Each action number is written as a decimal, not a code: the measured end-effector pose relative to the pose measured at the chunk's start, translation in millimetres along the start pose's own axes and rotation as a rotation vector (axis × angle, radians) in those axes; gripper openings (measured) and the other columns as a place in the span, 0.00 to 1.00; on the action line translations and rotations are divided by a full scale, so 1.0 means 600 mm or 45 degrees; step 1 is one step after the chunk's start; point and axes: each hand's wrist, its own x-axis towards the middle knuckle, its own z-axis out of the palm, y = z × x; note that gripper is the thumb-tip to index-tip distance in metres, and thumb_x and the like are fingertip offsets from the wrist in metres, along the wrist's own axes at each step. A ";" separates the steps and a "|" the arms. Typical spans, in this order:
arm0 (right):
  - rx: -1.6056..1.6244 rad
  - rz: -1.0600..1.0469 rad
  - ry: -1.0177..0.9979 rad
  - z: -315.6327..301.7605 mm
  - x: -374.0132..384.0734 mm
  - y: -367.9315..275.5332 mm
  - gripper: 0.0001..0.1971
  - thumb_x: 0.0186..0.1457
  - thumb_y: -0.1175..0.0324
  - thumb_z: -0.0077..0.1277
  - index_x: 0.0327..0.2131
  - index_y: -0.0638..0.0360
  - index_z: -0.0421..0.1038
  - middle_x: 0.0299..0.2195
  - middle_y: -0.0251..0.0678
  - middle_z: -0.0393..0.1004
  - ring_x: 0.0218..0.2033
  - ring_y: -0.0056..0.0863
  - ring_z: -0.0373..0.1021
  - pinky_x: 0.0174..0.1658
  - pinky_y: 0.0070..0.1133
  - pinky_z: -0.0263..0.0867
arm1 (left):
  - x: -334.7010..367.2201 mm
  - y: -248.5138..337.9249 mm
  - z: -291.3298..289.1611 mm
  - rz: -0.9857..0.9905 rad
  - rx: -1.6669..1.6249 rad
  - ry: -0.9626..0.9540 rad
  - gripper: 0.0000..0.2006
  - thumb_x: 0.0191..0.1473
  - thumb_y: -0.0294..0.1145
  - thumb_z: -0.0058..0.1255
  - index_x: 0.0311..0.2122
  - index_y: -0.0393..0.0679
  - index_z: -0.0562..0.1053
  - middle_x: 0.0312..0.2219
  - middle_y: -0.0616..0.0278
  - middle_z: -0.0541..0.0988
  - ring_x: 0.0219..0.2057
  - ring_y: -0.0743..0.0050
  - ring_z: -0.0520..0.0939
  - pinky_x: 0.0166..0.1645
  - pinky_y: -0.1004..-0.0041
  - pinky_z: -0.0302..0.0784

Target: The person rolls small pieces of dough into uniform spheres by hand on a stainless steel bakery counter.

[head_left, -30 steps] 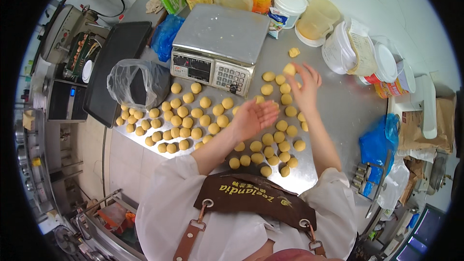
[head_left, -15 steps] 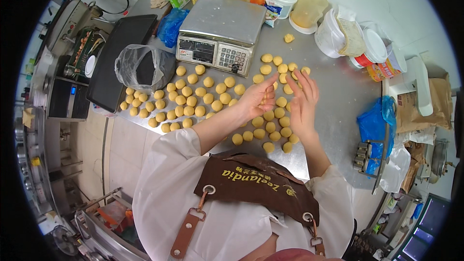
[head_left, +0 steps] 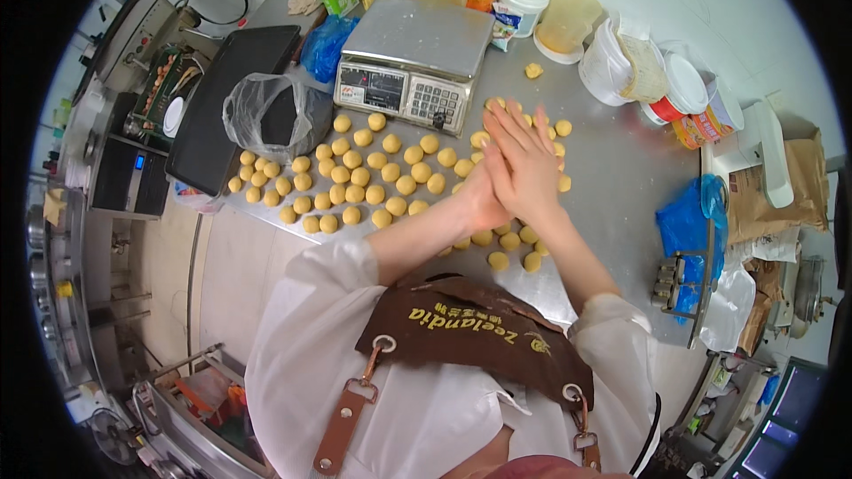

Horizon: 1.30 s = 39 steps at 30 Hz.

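My right hand [head_left: 531, 176] lies palm to palm against my left hand [head_left: 482, 200], above the right part of the steel table. The right hand's fingers are long and straight, pointing away from me, and they cover most of the left hand's fingers. Both palms are closed together; whatever lies between them is hidden. Around and beneath the hands sit many small yellow dough balls [head_left: 406, 184], spread in loose rows to the left and in a group on the right. A rougher lump of the same dough [head_left: 533, 70] lies apart, farther back.
A digital scale [head_left: 417, 35] stands behind the balls. Left of it are a clear plastic bag [head_left: 257, 115], a blue bag [head_left: 328, 46] and a black tray [head_left: 209, 137]. Tubs, including a white bucket [head_left: 524, 2], line the wall. Blue plastic [head_left: 682, 217] hangs at the right edge.
My hands were slightly apart, the left with curled fingers and the right with its palm raised. Now they have come together, palm on palm. The view has shifted slightly.
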 end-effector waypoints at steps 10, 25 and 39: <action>0.155 -0.148 0.002 -0.024 0.035 -0.041 0.22 0.54 0.65 0.51 0.51 0.67 0.71 0.58 0.46 0.67 0.62 0.43 0.61 0.66 0.44 0.47 | 0.007 0.008 -0.004 -0.039 0.021 -0.215 0.40 0.62 0.65 0.25 0.68 0.44 0.50 0.67 0.49 0.54 0.68 0.50 0.54 0.69 0.52 0.51; -0.005 0.020 -0.199 -0.043 0.016 -0.002 0.41 0.56 0.42 0.43 0.66 0.60 0.53 0.68 0.46 0.50 0.71 0.51 0.36 0.67 0.52 0.21 | -0.003 0.025 0.064 0.060 -0.221 0.156 0.25 0.67 0.54 0.30 0.62 0.52 0.62 0.58 0.59 0.69 0.59 0.63 0.70 0.62 0.54 0.64; -0.028 0.605 -0.005 -0.122 -0.146 0.096 0.37 0.67 0.42 0.17 0.61 0.62 0.60 0.64 0.44 0.58 0.70 0.44 0.43 0.69 0.43 0.22 | 0.051 0.042 -0.048 -0.197 -0.005 0.649 0.23 0.60 0.52 0.50 0.20 0.50 0.61 0.20 0.68 0.68 0.19 0.78 0.67 0.20 0.78 0.58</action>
